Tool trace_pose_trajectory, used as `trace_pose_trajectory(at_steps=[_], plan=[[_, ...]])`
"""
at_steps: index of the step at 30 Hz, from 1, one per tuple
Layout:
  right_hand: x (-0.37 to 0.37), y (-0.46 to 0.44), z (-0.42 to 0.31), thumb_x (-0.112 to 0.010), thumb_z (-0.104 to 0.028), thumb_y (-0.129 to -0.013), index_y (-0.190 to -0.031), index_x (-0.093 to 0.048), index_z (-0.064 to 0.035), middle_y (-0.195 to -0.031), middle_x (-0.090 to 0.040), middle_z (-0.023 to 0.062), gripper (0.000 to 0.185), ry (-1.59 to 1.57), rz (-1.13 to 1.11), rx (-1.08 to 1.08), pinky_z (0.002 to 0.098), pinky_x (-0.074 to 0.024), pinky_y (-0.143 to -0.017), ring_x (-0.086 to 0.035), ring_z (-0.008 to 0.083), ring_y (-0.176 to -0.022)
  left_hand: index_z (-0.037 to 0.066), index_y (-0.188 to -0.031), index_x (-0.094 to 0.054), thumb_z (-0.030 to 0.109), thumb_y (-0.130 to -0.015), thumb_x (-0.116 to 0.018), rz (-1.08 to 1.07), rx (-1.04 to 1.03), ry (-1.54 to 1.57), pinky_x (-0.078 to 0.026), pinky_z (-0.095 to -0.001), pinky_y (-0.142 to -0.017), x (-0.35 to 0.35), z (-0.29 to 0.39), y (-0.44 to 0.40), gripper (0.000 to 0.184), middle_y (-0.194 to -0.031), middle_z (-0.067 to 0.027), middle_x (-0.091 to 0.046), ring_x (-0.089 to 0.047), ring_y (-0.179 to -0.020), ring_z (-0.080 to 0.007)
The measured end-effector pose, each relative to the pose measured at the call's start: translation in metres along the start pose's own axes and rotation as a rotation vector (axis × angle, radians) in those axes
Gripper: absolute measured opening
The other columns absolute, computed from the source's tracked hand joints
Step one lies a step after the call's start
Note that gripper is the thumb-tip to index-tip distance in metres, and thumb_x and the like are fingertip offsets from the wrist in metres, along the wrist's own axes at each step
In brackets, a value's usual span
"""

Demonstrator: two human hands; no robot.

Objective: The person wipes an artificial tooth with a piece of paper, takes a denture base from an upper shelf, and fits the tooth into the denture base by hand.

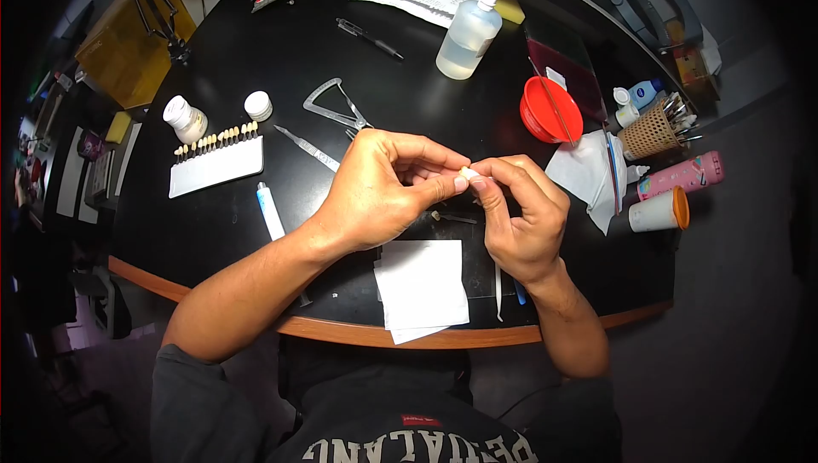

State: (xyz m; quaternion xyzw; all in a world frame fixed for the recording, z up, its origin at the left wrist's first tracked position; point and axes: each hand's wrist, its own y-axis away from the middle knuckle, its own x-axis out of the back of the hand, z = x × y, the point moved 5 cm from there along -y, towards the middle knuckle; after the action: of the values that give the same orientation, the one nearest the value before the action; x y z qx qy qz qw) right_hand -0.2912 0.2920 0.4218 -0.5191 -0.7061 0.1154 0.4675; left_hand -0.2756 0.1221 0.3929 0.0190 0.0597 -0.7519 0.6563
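Both hands meet above the middle of the black table. My left hand (383, 182) pinches a small whitish-yellow piece (468, 173) between thumb and index finger. From the other side, my right hand (526, 216) grips the same piece with thumb and fingertips. Much of the piece is hidden by the fingers. A white paper pad (422, 288) lies below the hands near the table's edge. Behind my left hand are a metal caliper (334, 103) and a pointed metal tool (307, 148). A small tweezer-like tool (456, 218) lies just under the hands.
At the left are a shade guide with tooth-shaped tabs (216, 166), two white jars (185, 119) and a tube (270, 211). Farther back stand a clear bottle (469, 40) and a pen (369, 39). A red bowl (545, 114), tissue (586, 173) and cup (658, 211) are right.
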Motion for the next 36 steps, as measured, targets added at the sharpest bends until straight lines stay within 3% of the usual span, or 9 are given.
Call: trace_pose_trajectory(at_steps=[7,10,13,16,19,25,32,36], plan=[[-0.003,0.000,-0.001,-0.068,0.004,-0.095,-0.097,-0.067,0.0050,-0.087,-0.065,0.0135,0.003,0.044,-0.055,0.058,0.0331,-0.0523,-0.059,-0.065,0.0232,-0.069,-0.003,-0.107,-0.079,0.003,-0.088,-0.083,0.039,-0.152,-0.220,-0.059,-0.0255,-0.077,0.000,0.000,0.002,0.020,-0.095,-0.0124,-0.079,-0.074,-0.086,-0.0128],[-0.004,0.000,0.000,-0.067,0.004,-0.095,-0.097,-0.066,0.0050,-0.088,-0.065,0.0141,0.003,0.042,-0.066,0.070,0.0329,-0.0520,-0.059,-0.064,0.0241,-0.068,-0.003,-0.106,-0.079,0.003,-0.088,-0.083,0.031,-0.035,-0.182,-0.058,-0.0246,-0.074,-0.001,-0.001,0.002,0.019,-0.093,-0.0117,-0.078,-0.073,-0.084,-0.0119],[-0.003,-0.001,0.000,-0.068,0.004,-0.093,-0.096,-0.065,0.0048,-0.089,-0.065,0.0136,0.004,0.025,-0.053,0.101,0.0327,-0.0511,-0.057,-0.064,0.0216,-0.068,0.003,-0.103,-0.082,0.009,-0.087,-0.085,0.057,-0.095,-0.100,-0.052,-0.0231,-0.063,-0.001,-0.005,0.001,0.017,-0.083,-0.0079,-0.079,-0.065,-0.068,-0.0057],[-0.002,0.002,0.002,-0.069,0.003,-0.091,-0.094,-0.065,0.0041,-0.089,-0.065,0.0128,0.006,-0.074,-0.087,-0.099,0.0293,-0.0511,-0.056,-0.064,0.0175,-0.068,-0.002,-0.106,-0.079,0.004,-0.088,-0.083,0.023,-0.060,-0.140,-0.057,-0.0234,-0.073,-0.001,-0.002,0.001,0.020,-0.094,-0.0120,-0.078,-0.072,-0.083,-0.0108],[-0.002,0.007,0.010,-0.070,0.003,-0.091,-0.096,-0.065,0.0046,-0.090,-0.065,0.0109,0.007,-0.131,-0.100,-0.092,0.0243,-0.0515,-0.056,-0.064,0.0114,-0.070,-0.002,-0.106,-0.079,0.004,-0.088,-0.083,0.013,-0.078,-0.102,-0.057,-0.0236,-0.073,-0.005,-0.002,0.004,0.019,-0.096,-0.0128,-0.078,-0.072,-0.084,-0.0114],[-0.006,0.010,0.016,-0.066,0.008,-0.095,-0.098,-0.066,0.0058,-0.093,-0.066,0.0084,0.004,-0.668,-0.051,-0.379,0.0205,-0.0537,-0.058,-0.063,0.0064,-0.074,-0.002,-0.106,-0.080,0.003,-0.088,-0.082,-0.011,-0.130,-0.065,-0.058,-0.0240,-0.074,-0.004,-0.003,0.003,0.018,-0.098,-0.0143,-0.078,-0.073,-0.084,-0.0131],[-0.002,0.008,0.014,-0.070,0.008,-0.093,-0.106,-0.070,0.0080,-0.099,-0.069,0.0119,0.013,-0.467,-0.062,-0.242,0.0203,-0.0619,-0.067,-0.071,0.0121,-0.084,-0.001,-0.107,-0.080,0.004,-0.089,-0.082,0.026,-0.069,-0.086,-0.059,-0.0257,-0.078,-0.001,-0.001,0.001,0.019,-0.099,-0.0143,-0.078,-0.073,-0.088,-0.0141],[-0.001,0.005,0.009,-0.071,0.008,-0.093,-0.107,-0.072,0.0074,-0.099,-0.070,0.0127,0.015,-0.381,-0.051,-0.185,0.0208,-0.0630,-0.070,-0.073,0.0138,-0.084,-0.001,-0.109,-0.079,0.004,-0.089,-0.081,0.040,-0.142,-0.099,-0.059,-0.0262,-0.079,0.002,-0.001,0.000,0.020,-0.099,-0.0141,-0.078,-0.074,-0.089,-0.0147]])
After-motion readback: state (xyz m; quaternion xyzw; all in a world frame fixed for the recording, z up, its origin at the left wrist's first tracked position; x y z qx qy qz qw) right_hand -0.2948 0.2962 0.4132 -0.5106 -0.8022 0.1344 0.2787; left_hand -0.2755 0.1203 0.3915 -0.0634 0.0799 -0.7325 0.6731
